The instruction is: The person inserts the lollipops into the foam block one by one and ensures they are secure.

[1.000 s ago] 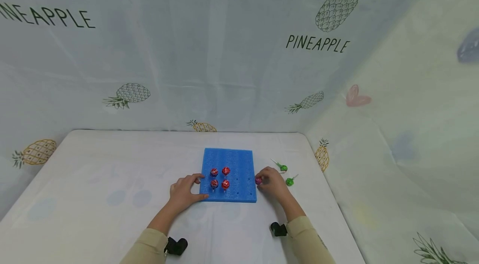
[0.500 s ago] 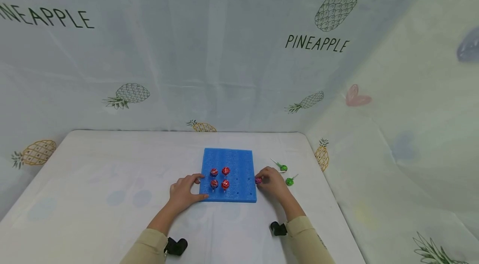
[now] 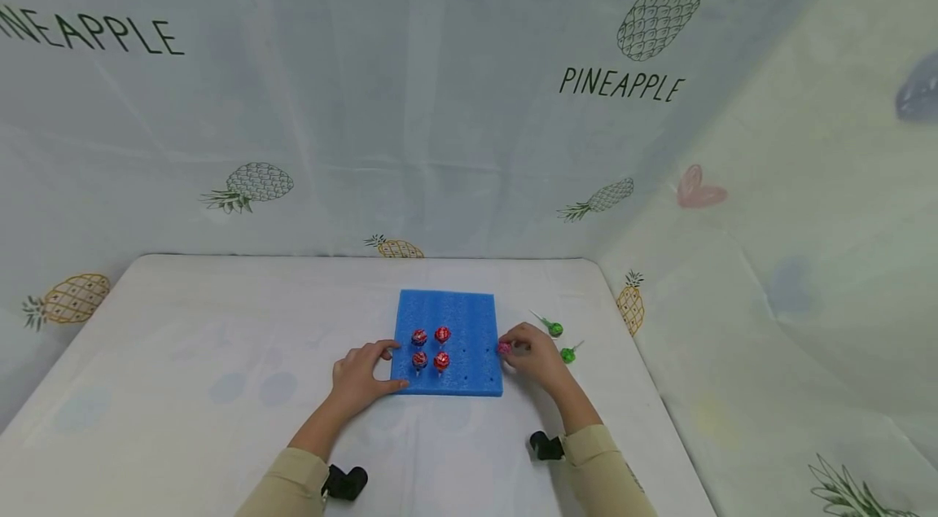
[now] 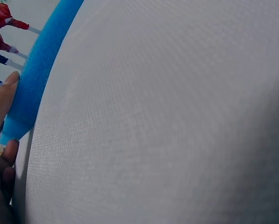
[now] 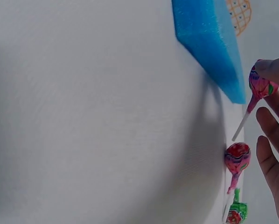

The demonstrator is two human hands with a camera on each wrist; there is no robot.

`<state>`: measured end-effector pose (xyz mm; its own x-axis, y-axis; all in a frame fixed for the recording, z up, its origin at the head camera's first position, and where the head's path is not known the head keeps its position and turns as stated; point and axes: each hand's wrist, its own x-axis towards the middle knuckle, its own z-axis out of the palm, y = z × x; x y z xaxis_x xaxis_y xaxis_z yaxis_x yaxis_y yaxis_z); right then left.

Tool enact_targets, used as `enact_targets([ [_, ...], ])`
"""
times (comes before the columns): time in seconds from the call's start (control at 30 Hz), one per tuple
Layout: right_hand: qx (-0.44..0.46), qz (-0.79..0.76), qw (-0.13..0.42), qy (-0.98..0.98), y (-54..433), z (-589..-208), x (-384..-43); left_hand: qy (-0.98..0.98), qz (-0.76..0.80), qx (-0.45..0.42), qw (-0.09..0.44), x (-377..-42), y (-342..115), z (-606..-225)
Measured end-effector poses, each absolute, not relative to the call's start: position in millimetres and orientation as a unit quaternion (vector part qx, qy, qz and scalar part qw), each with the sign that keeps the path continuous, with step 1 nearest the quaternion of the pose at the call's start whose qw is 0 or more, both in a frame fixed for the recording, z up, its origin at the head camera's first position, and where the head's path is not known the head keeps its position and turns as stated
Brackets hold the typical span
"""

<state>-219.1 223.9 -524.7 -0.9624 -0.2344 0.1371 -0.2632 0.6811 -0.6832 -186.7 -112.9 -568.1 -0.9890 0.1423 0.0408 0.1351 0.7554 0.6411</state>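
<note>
A blue foam board (image 3: 469, 313) with small holes lies on the table. Several red-wrapped lollipops (image 3: 441, 361) stand upright in its left half. At the board's left edge my left hand (image 3: 359, 374) holds it, thumb on top near the front corner. Beside the right edge my right hand (image 3: 535, 356) pinches a pink-wrapped lollipop (image 5: 260, 87) by its head, the white stick slanting down free. Another pink lollipop (image 5: 237, 158) lies on the table below this hand, hidden behind the hand in the head view.
Two green lollipops (image 3: 554, 330) lie on the white-covered table (image 3: 256, 322) to the right of my right hand. Behind the table hangs a pineapple-print curtain (image 3: 440, 134). Black wrist mounts (image 3: 545, 445) sit at both cuffs.
My right hand has shifted slightly up and toward the board with the pink lollipop, which moved a little away from me. My left hand and the board stayed put.
</note>
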Motion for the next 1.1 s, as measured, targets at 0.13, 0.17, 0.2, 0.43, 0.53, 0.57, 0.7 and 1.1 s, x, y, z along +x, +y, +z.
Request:
enact_targets([
  [0.13,0.142,0.383,0.024,-0.912,222,-519,-218,0.937,0.342,0.075,0.003,-186,-113,-568],
  [0.17,0.144,0.385,0.026,-0.911,221,-518,-217,0.936,0.343,0.075,0.003,-186,-113,-568],
  [0.2,0.146,0.387,0.029,-0.91,220,-516,-217,0.936,0.343,0.075,0.002,-185,-113,-568],
  [0.43,0.16,0.397,0.033,-0.903,212,-502,-214,0.936,0.346,0.073,0.008,-185,-113,-567],
  [0.53,0.163,0.405,0.032,-0.899,208,-497,-214,0.936,0.343,0.074,0.01,-186,-113,-568],
  [0.57,0.166,0.41,0.032,-0.896,207,-495,-213,0.936,0.343,0.074,0.01,-186,-113,-568],
  [0.7,0.17,0.424,0.033,-0.889,203,-490,-213,0.936,0.344,0.075,0.009,-186,-114,-567],
  [1.1,0.145,0.471,0.023,-0.87,190,-488,-215,0.939,0.336,0.076,0.002,-188,-114,-570],
])
